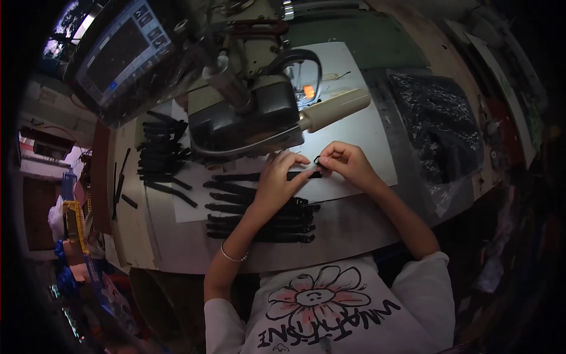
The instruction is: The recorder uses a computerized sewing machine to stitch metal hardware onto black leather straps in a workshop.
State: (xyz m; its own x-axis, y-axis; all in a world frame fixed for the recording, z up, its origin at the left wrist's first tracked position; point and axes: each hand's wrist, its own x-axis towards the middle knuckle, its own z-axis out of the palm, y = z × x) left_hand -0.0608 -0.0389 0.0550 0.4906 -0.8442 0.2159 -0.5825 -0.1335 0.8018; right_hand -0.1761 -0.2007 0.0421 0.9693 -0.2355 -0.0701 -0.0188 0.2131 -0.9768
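My right hand (348, 168) pinches a small dark loop piece (318, 160) between thumb and fingertips, over the right end of a long black fabric strip (230, 177). Beside it, my left hand (280, 180) rests on that strip, thumb and bent index finger apart. Several more black strips (259, 229) lie in rows below my hands, partly under my left wrist. A dark machine head (242, 130) with a cream cylinder (339, 109) overhangs the lit white board (377, 159) that my hands are on.
A screen (118, 47) stands at upper left. A pile of black strips (159, 147) and loose pieces (121, 177) lie left. A clear plastic bag with dark contents (436, 130) lies right. The curved metal table edge (177, 266) runs before my body.
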